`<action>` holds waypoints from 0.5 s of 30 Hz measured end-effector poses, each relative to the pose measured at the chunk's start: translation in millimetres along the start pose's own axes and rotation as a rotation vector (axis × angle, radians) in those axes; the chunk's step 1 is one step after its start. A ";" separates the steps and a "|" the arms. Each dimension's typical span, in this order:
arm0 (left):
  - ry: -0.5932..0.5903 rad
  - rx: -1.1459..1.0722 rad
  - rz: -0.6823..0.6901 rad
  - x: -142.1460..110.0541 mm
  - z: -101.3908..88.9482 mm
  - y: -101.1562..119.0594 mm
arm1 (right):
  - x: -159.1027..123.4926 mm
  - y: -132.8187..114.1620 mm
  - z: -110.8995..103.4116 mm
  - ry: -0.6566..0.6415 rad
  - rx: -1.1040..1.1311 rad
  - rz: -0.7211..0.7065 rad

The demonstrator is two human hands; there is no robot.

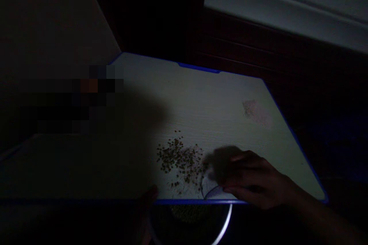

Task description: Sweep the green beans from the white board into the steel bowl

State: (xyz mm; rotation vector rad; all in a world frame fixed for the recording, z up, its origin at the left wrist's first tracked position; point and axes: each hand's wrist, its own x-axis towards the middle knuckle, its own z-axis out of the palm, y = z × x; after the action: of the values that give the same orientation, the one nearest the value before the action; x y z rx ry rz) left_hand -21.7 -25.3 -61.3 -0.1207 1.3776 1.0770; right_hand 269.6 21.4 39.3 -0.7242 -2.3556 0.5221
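A loose heap of small brown-green seeds lies on a white board with a blue rim, close to its near edge. My right hand rests palm down just right of the heap. Its fingers stretch left toward the seeds and the fingertips are smeared by motion. A round metal bowl sits under the board's near edge with seeds inside, its rim reaching just above the edge beside my right fingers. My left hand is very dim, at the bowl's left rim, with the thumb up at the board's edge.
The scene is very dark. A faint pale-pink powdery patch marks the board's far right. A light panel runs across the upper right and a pale wall stands at the left. A heavy shadow covers the board's left half.
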 end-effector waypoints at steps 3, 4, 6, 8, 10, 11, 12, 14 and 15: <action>0.044 0.006 -0.027 -5.9 5.4 5.0 | 0.1 -1.4 -0.2 -0.002 0.023 0.019; 0.052 0.006 -0.033 -7.4 7.8 6.0 | -0.1 -1.8 -0.2 -0.005 0.025 0.022; 0.058 0.002 -0.042 -9.8 12.5 7.1 | -1.0 -2.2 0.1 -0.009 0.026 0.023; 0.046 -0.007 -0.055 -11.6 16.4 7.6 | -2.4 -1.5 0.8 0.007 0.017 0.037; 0.022 -0.018 -0.073 -13.1 18.9 7.8 | -3.7 0.2 2.1 0.037 -0.028 0.062; 0.008 -0.023 -0.083 -13.7 19.6 7.9 | -4.0 1.1 2.7 0.051 -0.059 0.067; -0.004 -0.028 -0.090 -14.2 19.9 8.1 | -3.8 2.0 3.3 0.061 -0.090 0.065; -0.018 -0.033 -0.101 -14.8 19.8 8.3 | -1.7 3.3 3.8 0.070 -0.128 0.047; -0.027 -0.034 -0.109 -14.9 19.5 8.4 | 0.1 3.5 3.8 0.072 -0.135 0.034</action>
State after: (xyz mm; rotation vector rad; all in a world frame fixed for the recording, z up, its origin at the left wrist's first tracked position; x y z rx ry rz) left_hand -10.6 -16.4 -39.7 -0.2034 1.3141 1.0077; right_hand 268.4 23.5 34.8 -0.8316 -2.3312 0.3472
